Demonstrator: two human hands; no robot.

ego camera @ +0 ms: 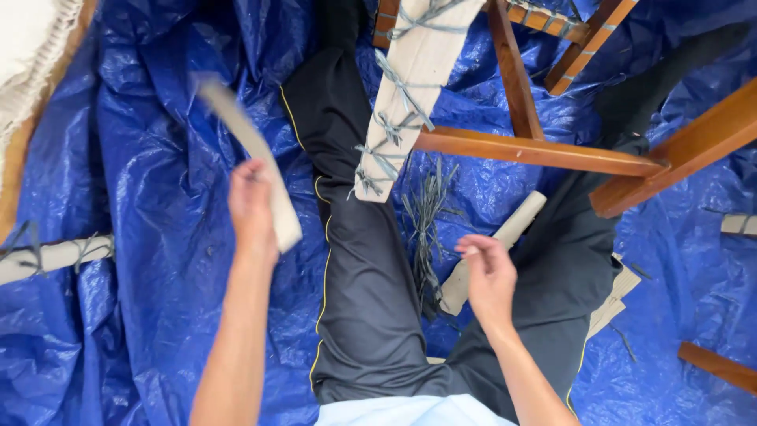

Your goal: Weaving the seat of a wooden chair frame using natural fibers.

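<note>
The left hand [252, 207] is closed around a flat pale wooden slat [251, 150], blurred, which points toward 11 o'clock over the crumpled blue plastic tarp [142, 260]. The right hand [487, 272] pinches its fingertips together; whether a cord is between them cannot be told. A bundle of grey cord pieces [426, 225] lies at its 10 o'clock. A firm grip near the slat's end probably gives better control, away from the brown wooden chair frame [536, 150].

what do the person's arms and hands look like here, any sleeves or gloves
Both forearms are bare, with no sleeves reaching them. The left hand and right hand wear no gloves; no rings, watch or wristbands are visible. Only a pale blue shirt hem shows at the bottom edge.
</note>
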